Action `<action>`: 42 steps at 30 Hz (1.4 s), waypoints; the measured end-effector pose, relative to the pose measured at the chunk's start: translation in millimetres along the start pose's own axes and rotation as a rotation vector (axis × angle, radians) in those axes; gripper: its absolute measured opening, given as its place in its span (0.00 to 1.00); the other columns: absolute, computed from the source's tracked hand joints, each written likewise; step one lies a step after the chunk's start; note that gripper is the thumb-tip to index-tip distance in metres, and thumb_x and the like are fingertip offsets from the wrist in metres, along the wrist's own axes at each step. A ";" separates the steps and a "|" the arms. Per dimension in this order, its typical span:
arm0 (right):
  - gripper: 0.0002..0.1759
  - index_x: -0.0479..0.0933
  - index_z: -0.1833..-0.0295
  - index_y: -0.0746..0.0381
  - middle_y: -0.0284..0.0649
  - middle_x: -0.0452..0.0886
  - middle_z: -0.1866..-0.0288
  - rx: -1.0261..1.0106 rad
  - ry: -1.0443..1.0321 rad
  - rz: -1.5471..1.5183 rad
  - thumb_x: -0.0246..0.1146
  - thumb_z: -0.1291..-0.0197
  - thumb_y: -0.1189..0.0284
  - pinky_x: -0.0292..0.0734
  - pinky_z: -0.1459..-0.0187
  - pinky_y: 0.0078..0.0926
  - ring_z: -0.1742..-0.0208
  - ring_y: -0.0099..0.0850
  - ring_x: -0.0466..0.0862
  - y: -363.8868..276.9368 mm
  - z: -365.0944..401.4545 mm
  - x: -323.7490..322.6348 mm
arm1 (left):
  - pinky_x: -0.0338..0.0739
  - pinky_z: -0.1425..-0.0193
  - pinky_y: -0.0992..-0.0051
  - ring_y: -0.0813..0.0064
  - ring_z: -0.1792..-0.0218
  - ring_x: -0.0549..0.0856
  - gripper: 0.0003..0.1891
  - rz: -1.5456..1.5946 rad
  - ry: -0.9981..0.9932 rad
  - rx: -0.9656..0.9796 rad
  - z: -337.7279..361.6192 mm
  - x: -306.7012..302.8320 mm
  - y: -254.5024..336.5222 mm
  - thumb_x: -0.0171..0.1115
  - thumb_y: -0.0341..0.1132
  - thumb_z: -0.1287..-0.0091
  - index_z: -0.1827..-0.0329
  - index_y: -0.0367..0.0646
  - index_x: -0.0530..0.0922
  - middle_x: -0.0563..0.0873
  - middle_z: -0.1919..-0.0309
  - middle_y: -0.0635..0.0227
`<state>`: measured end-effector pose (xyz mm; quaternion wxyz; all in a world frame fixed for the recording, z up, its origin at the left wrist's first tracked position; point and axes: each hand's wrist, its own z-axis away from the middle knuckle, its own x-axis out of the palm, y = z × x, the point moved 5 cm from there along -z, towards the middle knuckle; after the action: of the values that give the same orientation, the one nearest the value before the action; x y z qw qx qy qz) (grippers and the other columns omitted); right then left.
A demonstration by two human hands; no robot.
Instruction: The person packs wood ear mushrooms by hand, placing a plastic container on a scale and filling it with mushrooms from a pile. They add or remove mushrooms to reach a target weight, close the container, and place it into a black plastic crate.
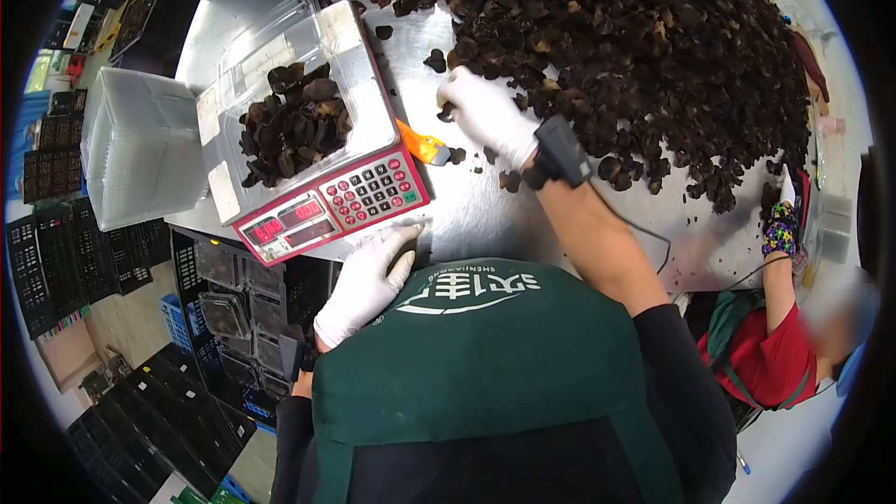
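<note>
My right hand [485, 117], in a white glove, reaches over the metal table with curled fingers. A dark piece of wood ear mushroom [446, 112] shows at its fingertips. Just beyond it spreads a large heap of wood ear mushrooms [616, 28]. My left hand [367, 282], also gloved, is at the table's near edge, below the scale's keypad; thumb and fingers are apart and nothing shows in them. On the red-framed digital scale [373, 194] rests a clear plastic box [353, 65] with a clump of wood ear mushrooms [294, 126] inside.
An orange-handled tool [425, 145] lies against the scale's right side. Left of the scale stands a stack of clear plastic boxes [140, 149]. Black crates [159, 420] fill the lower left. At the right, a co-worker's patterned sleeve [780, 229] reaches to the heap.
</note>
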<state>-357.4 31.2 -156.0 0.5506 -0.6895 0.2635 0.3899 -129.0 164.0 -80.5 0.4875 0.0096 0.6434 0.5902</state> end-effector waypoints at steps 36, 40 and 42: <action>0.38 0.74 0.33 0.52 0.46 0.76 0.37 -0.529 -0.010 -0.017 0.73 0.50 0.55 0.77 0.40 0.42 0.39 0.46 0.78 -207.3 -96.5 -35.1 | 0.75 0.36 0.74 0.74 0.46 0.85 0.15 0.246 0.725 -0.288 71.8 -132.9 -21.0 0.54 0.24 0.26 0.40 0.35 0.81 0.88 0.49 0.63; 0.41 0.71 0.30 0.53 0.45 0.74 0.34 -0.416 -0.117 -0.159 0.75 0.52 0.60 0.73 0.33 0.39 0.32 0.44 0.76 -208.1 -86.1 -75.0 | 0.75 0.39 0.77 0.77 0.47 0.85 0.13 0.266 0.772 -0.298 74.3 -148.3 -31.9 0.54 0.24 0.26 0.42 0.34 0.81 0.88 0.52 0.64; 0.40 0.71 0.30 0.54 0.45 0.73 0.33 -0.402 -0.079 -0.229 0.75 0.52 0.63 0.72 0.32 0.38 0.31 0.43 0.75 -194.1 -80.7 -80.0 | 0.76 0.39 0.77 0.78 0.48 0.84 0.13 0.221 0.784 -0.274 70.4 -160.8 -29.5 0.55 0.25 0.26 0.43 0.33 0.81 0.88 0.51 0.64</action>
<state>-228.1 -2.4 24.9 0.4529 -0.7949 0.0787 0.3961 16.9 113.3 7.9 0.1367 -0.2116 0.6907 0.6779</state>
